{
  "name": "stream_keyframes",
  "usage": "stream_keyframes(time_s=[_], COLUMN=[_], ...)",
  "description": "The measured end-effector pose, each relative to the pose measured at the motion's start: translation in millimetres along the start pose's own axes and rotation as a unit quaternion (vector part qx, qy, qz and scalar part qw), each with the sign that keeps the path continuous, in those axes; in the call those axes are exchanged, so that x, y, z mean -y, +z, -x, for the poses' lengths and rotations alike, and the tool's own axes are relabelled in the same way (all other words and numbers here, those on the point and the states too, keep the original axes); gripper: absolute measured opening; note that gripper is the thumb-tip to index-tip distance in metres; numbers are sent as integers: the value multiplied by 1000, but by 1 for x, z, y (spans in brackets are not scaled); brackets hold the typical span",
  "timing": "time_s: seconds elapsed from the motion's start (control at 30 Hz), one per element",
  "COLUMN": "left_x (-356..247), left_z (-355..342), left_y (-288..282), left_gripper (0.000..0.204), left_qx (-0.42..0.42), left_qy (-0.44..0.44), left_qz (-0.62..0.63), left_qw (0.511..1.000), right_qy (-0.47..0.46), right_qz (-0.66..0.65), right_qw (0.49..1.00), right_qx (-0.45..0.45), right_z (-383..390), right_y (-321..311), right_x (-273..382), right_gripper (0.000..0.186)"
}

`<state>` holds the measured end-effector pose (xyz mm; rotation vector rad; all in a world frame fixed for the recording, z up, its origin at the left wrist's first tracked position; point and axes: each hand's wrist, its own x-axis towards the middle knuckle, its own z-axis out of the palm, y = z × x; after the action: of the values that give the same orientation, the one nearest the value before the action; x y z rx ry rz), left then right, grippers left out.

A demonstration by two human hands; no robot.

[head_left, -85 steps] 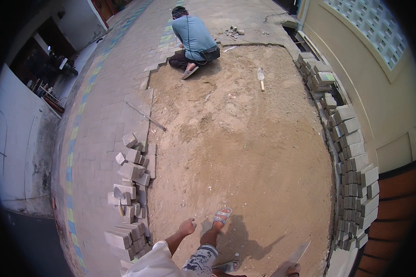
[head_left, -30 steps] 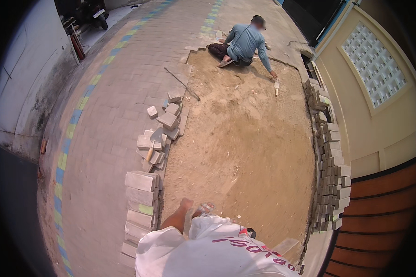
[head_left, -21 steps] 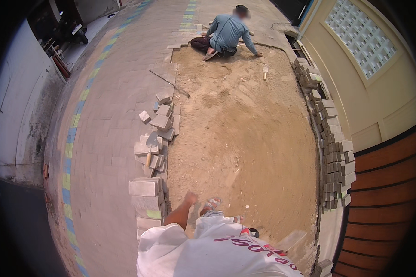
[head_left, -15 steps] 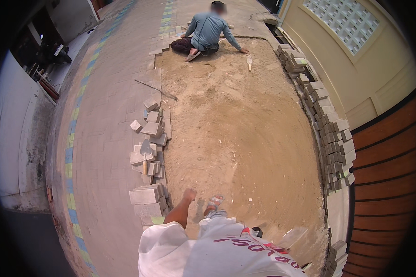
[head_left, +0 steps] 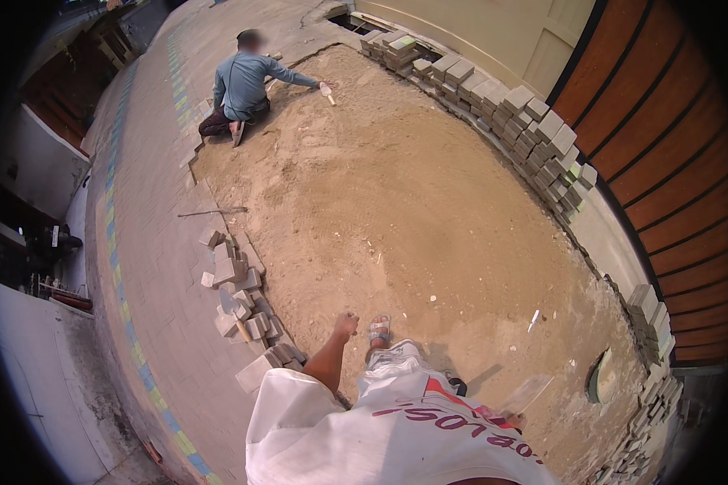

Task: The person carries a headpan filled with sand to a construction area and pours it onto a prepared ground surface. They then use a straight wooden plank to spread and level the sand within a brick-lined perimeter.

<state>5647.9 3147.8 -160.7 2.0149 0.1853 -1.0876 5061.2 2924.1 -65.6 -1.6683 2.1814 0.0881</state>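
Note:
My left hand (head_left: 346,325) hangs in front of me over bare sand (head_left: 396,218), its fingers curled in with nothing showing in them. At my right side, my right hand (head_left: 515,419) is mostly hidden by my white shirt. It grips a flat, pale rectangular board (head_left: 530,394), whose exact kind I cannot make out. One sandaled foot (head_left: 378,327) is on the sand just right of my left hand. A pointed trowel (head_left: 234,309) with a wooden handle lies on loose paving blocks (head_left: 251,279) to my left.
A co-worker (head_left: 247,85) sits at the far left edge of the sand, one arm reaching to another trowel (head_left: 328,94). Stacked pavers (head_left: 534,133) line the right edge, with more stacks (head_left: 655,323) nearer. A thin rod (head_left: 213,212) lies at the left; a round cover (head_left: 598,376) sits at right.
My view has swung to the right and moved on, bringing the near right paver stacks and round cover into sight. The co-worker's hand now meets the far trowel.

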Motion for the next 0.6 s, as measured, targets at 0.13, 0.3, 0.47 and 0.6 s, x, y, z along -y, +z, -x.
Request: stream_keyframes(time_s=[0.13, 0.3, 0.47, 0.6], left_x=[-41, -7, -11, -15], left_z=[56, 90, 137, 136], left_y=[70, 131, 180, 198], left_gripper=[33, 42, 41, 43], left_qx=[28, 102, 128, 161], left_qy=[5, 26, 5, -18], left_qz=[-19, -49, -139, -201], left_qw=[999, 993, 982, 966], right_qy=[49, 93, 129, 167], right_qz=[-31, -63, -80, -100], right_qw=[998, 993, 988, 981], right_qx=[4, 22, 10, 4], right_z=[-9, -20, -28, -30], right_y=[5, 8, -3, 4], right_x=[-76, -136, -185, -209], right_gripper=[26, 24, 23, 21])
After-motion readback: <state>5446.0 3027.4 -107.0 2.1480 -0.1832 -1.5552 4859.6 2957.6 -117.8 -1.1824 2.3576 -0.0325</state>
